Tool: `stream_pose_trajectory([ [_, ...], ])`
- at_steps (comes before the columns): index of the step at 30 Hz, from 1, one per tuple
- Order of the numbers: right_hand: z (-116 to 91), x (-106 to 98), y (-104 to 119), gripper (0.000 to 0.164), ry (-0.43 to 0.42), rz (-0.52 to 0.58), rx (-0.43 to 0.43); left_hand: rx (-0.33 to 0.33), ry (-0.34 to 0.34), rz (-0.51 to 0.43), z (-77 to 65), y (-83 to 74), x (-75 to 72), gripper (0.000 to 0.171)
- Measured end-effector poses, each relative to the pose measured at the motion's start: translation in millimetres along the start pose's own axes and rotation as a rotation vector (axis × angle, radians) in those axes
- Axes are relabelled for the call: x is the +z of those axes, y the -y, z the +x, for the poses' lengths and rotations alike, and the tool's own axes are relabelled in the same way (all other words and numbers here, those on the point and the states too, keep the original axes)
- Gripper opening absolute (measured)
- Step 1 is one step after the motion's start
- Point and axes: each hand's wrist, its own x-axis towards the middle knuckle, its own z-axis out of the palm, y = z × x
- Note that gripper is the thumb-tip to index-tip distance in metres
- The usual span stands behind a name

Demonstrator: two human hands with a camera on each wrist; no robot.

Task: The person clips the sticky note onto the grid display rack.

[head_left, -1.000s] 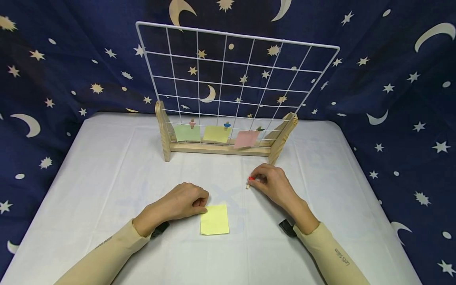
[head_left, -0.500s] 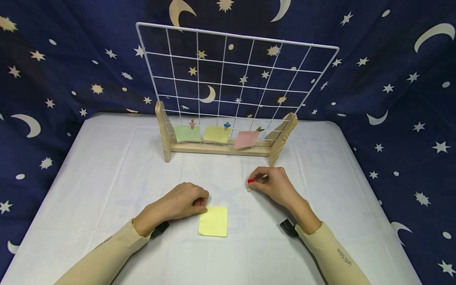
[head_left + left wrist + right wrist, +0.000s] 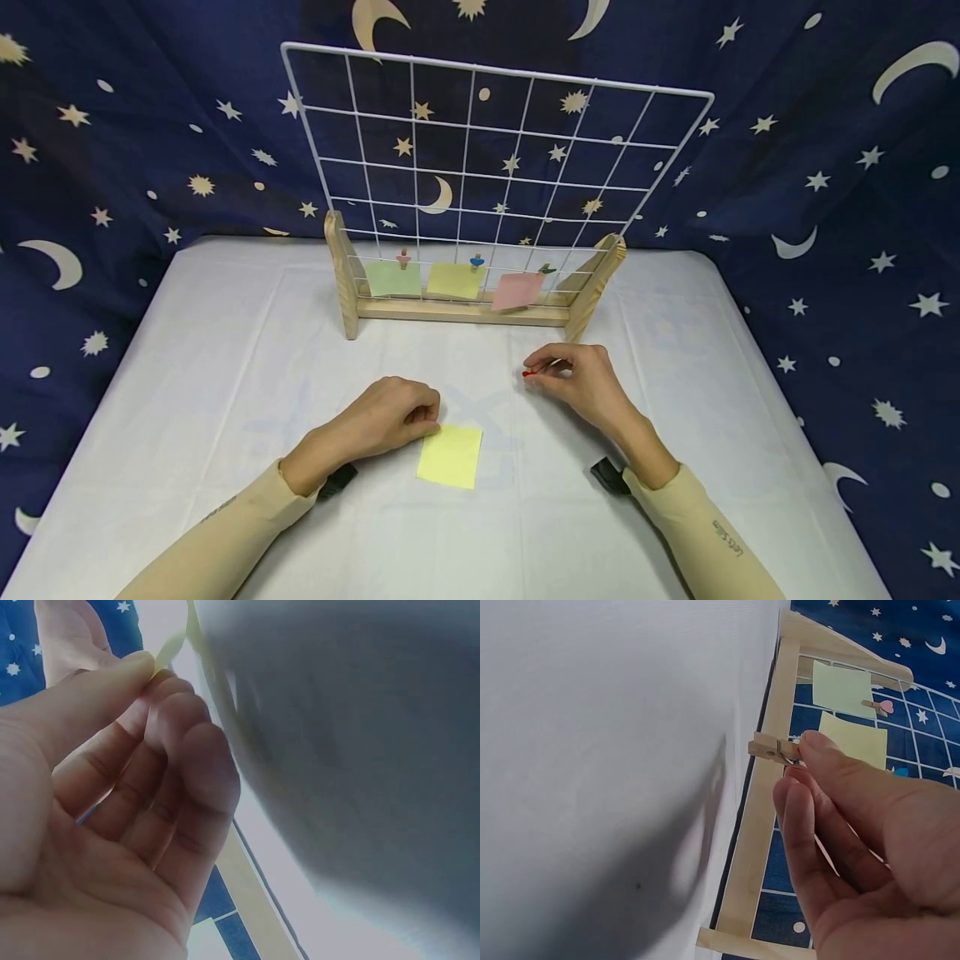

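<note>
In the head view my left hand (image 3: 390, 418) pinches a yellow sticky note (image 3: 450, 457) by its upper left corner. Thumb and curled fingers meet on the note's edge (image 3: 172, 651) in the left wrist view. Off to the right, my right hand (image 3: 577, 379) holds a small wooden clothespin (image 3: 769, 747) between thumb and fingertips. A bit of red (image 3: 528, 373) shows on the clothespin in the head view; the fingers cover part of it.
A white wire grid (image 3: 465, 175) stands behind the hands on a wooden base (image 3: 465, 311). Clothespins hold a green note (image 3: 393, 279), a yellow note (image 3: 455, 282) and a pink note (image 3: 517, 291) on it. A white cloth (image 3: 225, 400) covers the table.
The yellow sticky note in my left hand has tilted and risen slightly. My right hand has turned the clothespin, so its wooden end no longer shows in the head view.
</note>
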Motion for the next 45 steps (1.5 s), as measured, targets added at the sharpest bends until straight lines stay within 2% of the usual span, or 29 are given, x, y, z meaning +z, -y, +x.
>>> stream_pose_trajectory([
  [13,-1.2,-2.6,3.9,0.017,-0.072,-0.063,-0.056,-0.003,-0.035,-0.027,1.0,0.0,0.2,0.023],
  [18,-0.2,-6.1,7.6,0.018,-0.142,-0.103,-0.079,0.004,-0.082,0.001,4.5,-3.6,-0.9,0.021],
  [26,7.2,-14.2,16.8,0.018,-0.212,-0.114,-0.127,-0.036,-0.163,0.045,14.7,-9.3,-7.2,0.02],
  [33,8.0,-15.3,21.5,0.017,-0.254,-0.109,-0.128,-0.057,-0.183,0.067,18.5,-8.1,-11.0,0.02],
  [39,10.9,-19.8,27.5,0.017,-0.3,-0.108,-0.157,-0.058,-0.208,0.063,22.7,-9.3,-19.0,0.02],
  [45,19.3,-26.8,34.3,0.016,-0.359,-0.129,-0.193,-0.035,-0.265,0.074,35.3,-16.3,-33.9,0.019],
])
